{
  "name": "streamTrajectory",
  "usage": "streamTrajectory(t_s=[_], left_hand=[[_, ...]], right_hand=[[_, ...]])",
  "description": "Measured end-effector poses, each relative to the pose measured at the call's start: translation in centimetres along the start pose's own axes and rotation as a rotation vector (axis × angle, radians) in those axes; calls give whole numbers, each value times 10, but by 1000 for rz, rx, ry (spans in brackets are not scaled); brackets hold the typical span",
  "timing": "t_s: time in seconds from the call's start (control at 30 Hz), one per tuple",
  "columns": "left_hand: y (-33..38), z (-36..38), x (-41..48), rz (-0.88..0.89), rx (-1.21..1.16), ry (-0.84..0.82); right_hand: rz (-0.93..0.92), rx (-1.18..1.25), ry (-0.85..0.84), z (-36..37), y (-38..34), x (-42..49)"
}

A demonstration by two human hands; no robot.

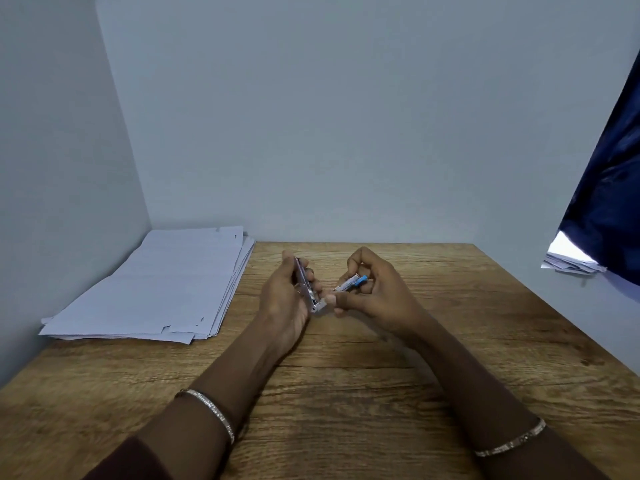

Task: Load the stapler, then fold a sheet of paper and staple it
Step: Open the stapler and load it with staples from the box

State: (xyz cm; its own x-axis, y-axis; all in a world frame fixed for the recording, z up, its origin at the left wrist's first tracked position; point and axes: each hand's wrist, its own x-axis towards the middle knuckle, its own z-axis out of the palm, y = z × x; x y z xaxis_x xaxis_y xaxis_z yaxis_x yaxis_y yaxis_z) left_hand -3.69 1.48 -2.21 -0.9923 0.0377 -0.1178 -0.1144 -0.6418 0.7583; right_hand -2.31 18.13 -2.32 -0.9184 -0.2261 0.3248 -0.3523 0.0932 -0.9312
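My left hand (287,292) grips a small metal stapler (306,285) above the middle of the wooden table (346,393), its length tilted and its near end pointing toward my right hand. My right hand (374,292) holds a thin silver piece with a blue end (351,283), apparently the stapler's pusher or a staple strip, between curled fingers. The right thumb tip pinches something small right at the stapler's near end. A stack of white paper sheets (156,289) lies at the table's back left corner.
Pale walls close the table at the back and left. A dark blue cloth (609,188) hangs at the right, over more white papers (568,259) beyond the table's right edge. I wear a bangle on each wrist.
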Motion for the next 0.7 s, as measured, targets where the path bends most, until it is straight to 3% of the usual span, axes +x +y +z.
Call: streamTrajectory(t_s=[0.23, 0.4, 0.57, 0.7], left_hand=[[10, -13, 4, -67, -194, -94], [21, -22, 6, -230, -47, -238], [22, -15, -1, -266, 268, -315], [10, -1, -11, -325, 284, -367]], right_hand=[[-3, 108, 193, -6, -9, 3], [72, 268, 199, -20, -10, 4], [142, 410, 108, -25, -8, 5], [115, 513, 19, -21, -8, 7]])
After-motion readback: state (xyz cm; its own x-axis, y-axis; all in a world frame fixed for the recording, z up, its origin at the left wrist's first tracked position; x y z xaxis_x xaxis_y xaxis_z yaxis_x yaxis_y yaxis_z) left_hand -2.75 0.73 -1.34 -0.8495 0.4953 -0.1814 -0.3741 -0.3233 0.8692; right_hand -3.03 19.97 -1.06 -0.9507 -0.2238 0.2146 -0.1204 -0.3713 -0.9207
